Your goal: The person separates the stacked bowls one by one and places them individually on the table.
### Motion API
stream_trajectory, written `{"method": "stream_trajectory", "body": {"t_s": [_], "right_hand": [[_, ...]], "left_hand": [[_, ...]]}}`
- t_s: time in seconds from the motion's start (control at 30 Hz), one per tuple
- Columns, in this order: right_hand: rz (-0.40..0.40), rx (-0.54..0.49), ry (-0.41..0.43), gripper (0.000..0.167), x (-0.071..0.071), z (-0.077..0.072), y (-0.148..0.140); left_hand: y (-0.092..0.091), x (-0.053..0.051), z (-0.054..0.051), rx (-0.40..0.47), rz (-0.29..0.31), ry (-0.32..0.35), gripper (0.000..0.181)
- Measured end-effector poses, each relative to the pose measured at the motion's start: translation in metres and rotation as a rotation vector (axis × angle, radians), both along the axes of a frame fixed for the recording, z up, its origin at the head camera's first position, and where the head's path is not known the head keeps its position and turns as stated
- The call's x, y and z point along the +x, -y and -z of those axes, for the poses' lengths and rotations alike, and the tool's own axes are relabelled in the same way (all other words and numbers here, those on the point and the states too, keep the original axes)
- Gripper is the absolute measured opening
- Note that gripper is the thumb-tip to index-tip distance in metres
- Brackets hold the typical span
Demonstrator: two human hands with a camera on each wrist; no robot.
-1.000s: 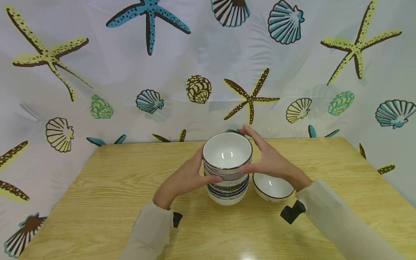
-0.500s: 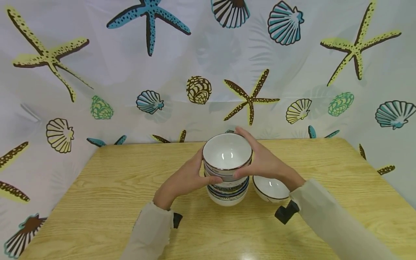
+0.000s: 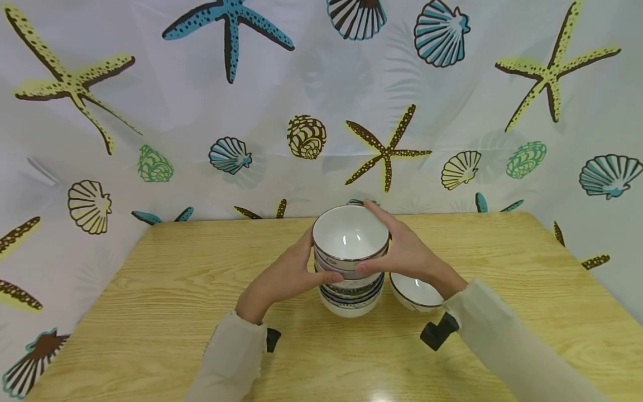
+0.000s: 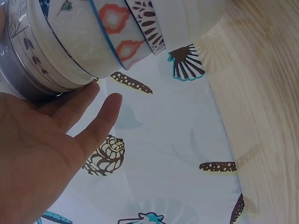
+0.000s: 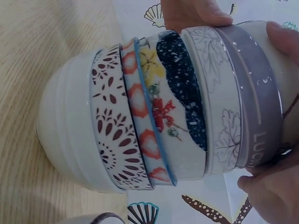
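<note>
A tall stack of nested bowls [image 3: 351,298] stands upright on the table, held from both sides. The white-lined top bowl [image 3: 350,231] has a dark rim. My left hand [image 3: 281,279] holds the stack's upper left side, its thumb across the front. My right hand [image 3: 414,254] grips the top bowl from the right, thumb in front and fingers behind. In the right wrist view, a lavender band with lettering [image 5: 254,98] circles an upper bowl; below come a floral bowl [image 5: 163,112], an orange-patterned bowl [image 5: 140,100] and a brown-petal bowl [image 5: 112,126]. The left fingertips [image 4: 112,102] reach beneath the stack's side.
A single white bowl [image 3: 414,291] with a dark rim sits just right of the stack, partly hidden by the right wrist. Wooden table [image 3: 166,312] surrounds them. A curtain [image 3: 271,111] printed with shells and starfish hangs behind the table's back edge.
My right hand has moved slightly left and closed in on the top bowl's right side. The left hand and the stack have stayed in place.
</note>
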State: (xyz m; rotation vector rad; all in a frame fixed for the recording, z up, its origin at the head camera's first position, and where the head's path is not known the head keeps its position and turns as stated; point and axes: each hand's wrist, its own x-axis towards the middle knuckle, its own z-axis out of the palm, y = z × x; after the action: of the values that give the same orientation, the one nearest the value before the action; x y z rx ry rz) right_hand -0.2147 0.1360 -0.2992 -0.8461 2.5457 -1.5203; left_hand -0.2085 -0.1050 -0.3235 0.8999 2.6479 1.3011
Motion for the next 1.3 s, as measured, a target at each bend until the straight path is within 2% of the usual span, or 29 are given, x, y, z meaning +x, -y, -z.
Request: {"method": "stream_trajectory", "body": {"t_s": [0.23,0.57,0.83,1.03,1.3], "right_hand": [[-0.007,-0.043,-0.025,0.118,-0.001,0.007,0.0],[-0.002,-0.043,-0.041,0.118,0.001,0.007,0.0],[0.002,-0.085,-0.038,0.119,-0.002,0.007,0.001],[0.031,-0.087,-0.076,0.118,-0.002,0.0,-0.001],[0.059,-0.091,-0.089,0.117,-0.003,-0.01,-0.006]], "left_hand": [[-0.001,0.001,0.0,0.008,0.005,0.011,0.106],[-0.001,0.001,0.001,0.015,0.009,0.019,0.106],[-0.002,0.0,0.001,0.015,0.006,0.014,0.107],[-0.002,-0.002,0.001,0.024,0.017,0.025,0.109],[0.001,-0.001,0.0,-0.01,-0.007,0.024,0.107]]}}
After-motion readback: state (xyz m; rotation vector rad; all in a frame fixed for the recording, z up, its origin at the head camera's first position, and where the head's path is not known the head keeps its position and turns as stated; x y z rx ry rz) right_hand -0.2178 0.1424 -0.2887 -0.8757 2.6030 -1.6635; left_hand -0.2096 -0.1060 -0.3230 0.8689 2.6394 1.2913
